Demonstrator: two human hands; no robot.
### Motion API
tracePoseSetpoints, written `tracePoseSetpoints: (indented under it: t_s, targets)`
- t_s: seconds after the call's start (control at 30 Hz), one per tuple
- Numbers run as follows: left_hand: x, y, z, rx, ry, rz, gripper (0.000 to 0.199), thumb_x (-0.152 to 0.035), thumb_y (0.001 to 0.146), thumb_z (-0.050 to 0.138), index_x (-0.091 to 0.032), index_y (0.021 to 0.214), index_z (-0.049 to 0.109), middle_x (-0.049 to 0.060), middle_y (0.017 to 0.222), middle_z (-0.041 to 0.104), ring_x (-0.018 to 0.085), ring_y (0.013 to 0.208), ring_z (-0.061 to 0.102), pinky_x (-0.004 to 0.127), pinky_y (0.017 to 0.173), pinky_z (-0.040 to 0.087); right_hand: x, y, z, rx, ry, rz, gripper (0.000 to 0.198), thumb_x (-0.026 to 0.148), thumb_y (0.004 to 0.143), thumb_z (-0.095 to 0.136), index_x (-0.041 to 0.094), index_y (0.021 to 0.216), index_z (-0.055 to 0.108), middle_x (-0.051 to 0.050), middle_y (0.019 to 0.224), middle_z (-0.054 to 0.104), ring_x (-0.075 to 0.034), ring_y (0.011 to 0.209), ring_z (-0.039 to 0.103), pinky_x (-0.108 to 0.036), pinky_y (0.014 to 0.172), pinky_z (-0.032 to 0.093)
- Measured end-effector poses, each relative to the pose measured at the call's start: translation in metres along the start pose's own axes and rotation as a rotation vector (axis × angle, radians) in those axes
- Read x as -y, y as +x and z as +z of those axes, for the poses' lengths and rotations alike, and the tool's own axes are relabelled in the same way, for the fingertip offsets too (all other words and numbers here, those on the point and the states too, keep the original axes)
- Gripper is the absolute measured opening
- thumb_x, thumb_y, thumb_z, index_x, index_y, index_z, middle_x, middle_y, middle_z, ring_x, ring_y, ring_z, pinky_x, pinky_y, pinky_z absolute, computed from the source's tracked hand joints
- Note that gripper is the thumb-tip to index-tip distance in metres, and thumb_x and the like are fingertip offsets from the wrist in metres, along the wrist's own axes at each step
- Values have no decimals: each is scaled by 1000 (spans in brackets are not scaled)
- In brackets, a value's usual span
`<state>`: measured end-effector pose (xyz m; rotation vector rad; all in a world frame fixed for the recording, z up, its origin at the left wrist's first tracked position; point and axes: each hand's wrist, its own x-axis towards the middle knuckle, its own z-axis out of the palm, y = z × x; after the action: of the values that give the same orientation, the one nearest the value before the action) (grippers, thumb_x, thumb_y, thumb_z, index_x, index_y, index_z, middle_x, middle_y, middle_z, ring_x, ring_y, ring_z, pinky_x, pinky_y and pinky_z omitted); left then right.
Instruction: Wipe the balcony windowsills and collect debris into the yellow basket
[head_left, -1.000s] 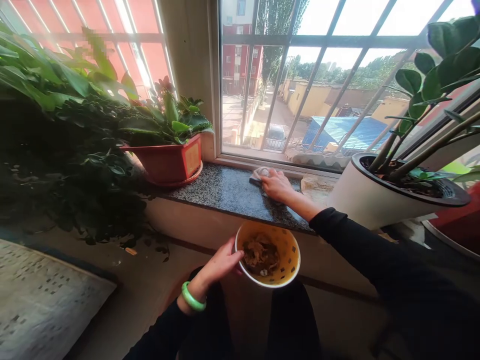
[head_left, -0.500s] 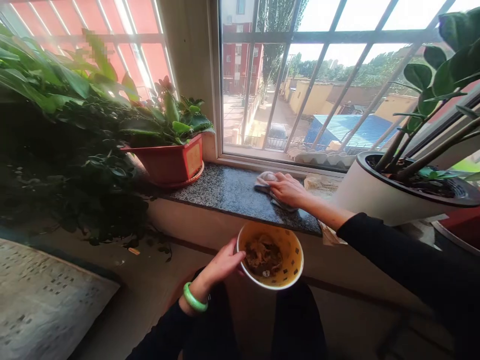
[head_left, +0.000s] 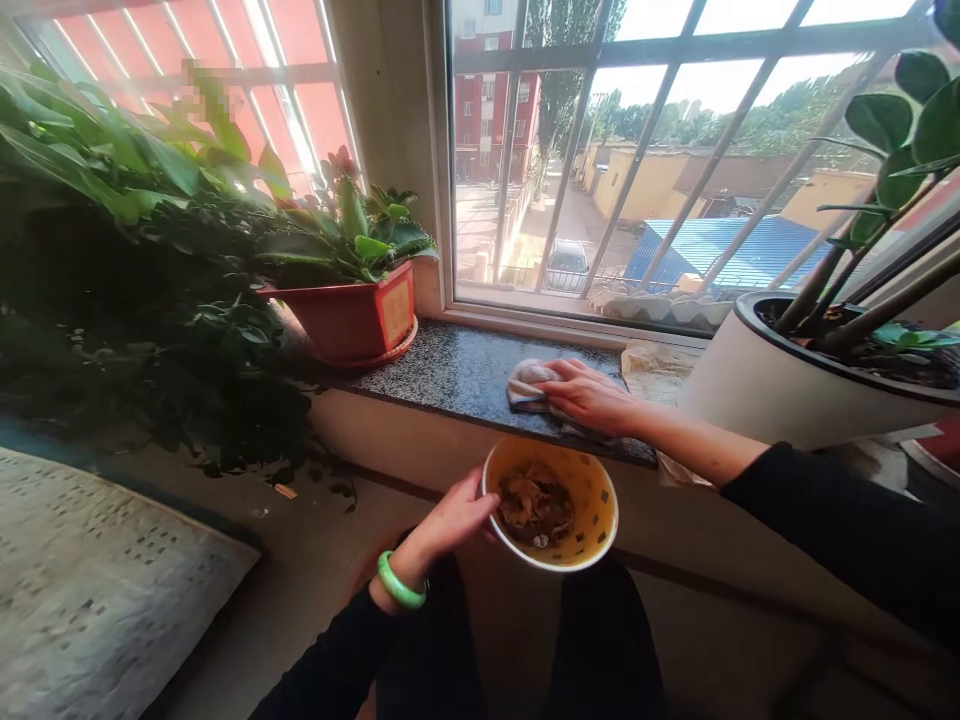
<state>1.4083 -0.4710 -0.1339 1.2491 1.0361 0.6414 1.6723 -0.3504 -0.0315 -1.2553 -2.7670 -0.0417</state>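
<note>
My left hand (head_left: 459, 515) grips the rim of a yellow bin (head_left: 596, 500) with a white edge, its thumb over the lip. Brown dry scraps (head_left: 536, 500) lie at the bottom of the bin, which sits just below the sill's front edge. With my right hand (head_left: 596, 398) I press a crumpled whitish cloth (head_left: 531, 385) onto the speckled dark stone windowsill (head_left: 450, 365). The fingers are bent over the cloth, and part of it is hidden beneath them.
A red planter (head_left: 352, 320) with leafy plants stands left on the sill. To the right is a large white pot (head_left: 765, 385) with a thick-stemmed plant, beside some brownish paper (head_left: 652, 370). A barred window (head_left: 622, 180) rises behind. A patterned cover (head_left: 97, 580) lies lower left.
My right hand and the cloth have moved slightly nearer the sill's front edge. The whole view has shifted a little; my left hand still holds the bin.
</note>
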Motion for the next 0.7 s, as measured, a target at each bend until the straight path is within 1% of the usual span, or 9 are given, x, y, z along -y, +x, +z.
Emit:
tracePoseSetpoints:
  t_s: [0.07, 0.13, 0.2, 0.27, 0.37, 0.47, 0.57, 0.63, 0.7]
  targets:
    - [-2, 0, 0, 1, 3, -8, 67, -28, 84, 61, -17, 148, 43, 15, 120, 65, 21, 75, 69, 30, 55, 60, -19, 6, 2, -38, -29, 119, 42, 34, 102, 37, 31, 133, 66, -11, 142, 52, -29, 123, 49, -48, 106, 41]
    - [-4, -1, -1, -1, 11, -13, 66, -28, 84, 60, -15, 147, 44, 15, 117, 67, 21, 73, 69, 29, 55, 60, -24, 39, 5, -82, -33, 233, 42, 32, 101, 40, 27, 135, 65, -13, 150, 47, -32, 134, 42, -52, 111, 37]
    - [-7, -2, -1, -1, 21, -20, 67, -28, 84, 60, -14, 147, 43, 15, 118, 67, 22, 75, 69, 30, 55, 59, -12, 78, 9, -113, 17, 231, 44, 27, 101, 40, 22, 140, 61, -13, 158, 40, -32, 144, 34, -50, 119, 30]
    - [-10, -3, -2, 3, 31, -8, 68, -29, 83, 60, -15, 148, 44, 16, 122, 66, 26, 85, 70, 32, 59, 60, 10, 100, 14, -108, 89, 162, 46, 25, 101, 41, 18, 142, 59, -15, 157, 41, -31, 144, 36, -47, 120, 29]
    - [-12, -2, -3, -19, 70, 102, 63, -25, 80, 61, -14, 142, 51, 15, 123, 67, 30, 106, 66, 38, 79, 61, 31, 78, 21, -90, 190, -101, 44, 25, 100, 41, 21, 139, 62, -12, 157, 43, -27, 142, 41, -42, 119, 33]
    - [-11, -1, -4, -11, 72, 102, 59, -26, 81, 60, -14, 138, 54, 15, 121, 68, 29, 96, 69, 40, 77, 61, 12, 32, 25, -95, 278, -214, 45, 29, 101, 38, 29, 141, 58, -4, 158, 42, -24, 141, 43, -42, 118, 36]
    - [-10, -1, -4, 23, 33, 5, 62, -31, 82, 59, -14, 141, 49, 15, 110, 70, 26, 74, 70, 38, 59, 60, -22, 36, 22, -114, 247, -16, 45, 27, 99, 39, 22, 136, 63, -12, 150, 51, -30, 135, 50, -51, 114, 40]
    - [-9, -1, -5, 23, 25, -1, 63, -32, 81, 60, -13, 141, 49, 15, 108, 70, 26, 73, 70, 37, 57, 60, -25, 71, 19, -123, 205, 129, 42, 24, 96, 43, 21, 132, 65, -14, 147, 54, -33, 134, 49, -57, 113, 38]
    - [-9, -1, -6, 27, 29, 8, 64, -33, 82, 59, -12, 141, 49, 16, 110, 70, 29, 78, 71, 41, 60, 61, -9, 111, 17, -149, 182, 186, 41, 23, 96, 45, 19, 132, 65, -16, 147, 53, -33, 136, 46, -57, 114, 36]
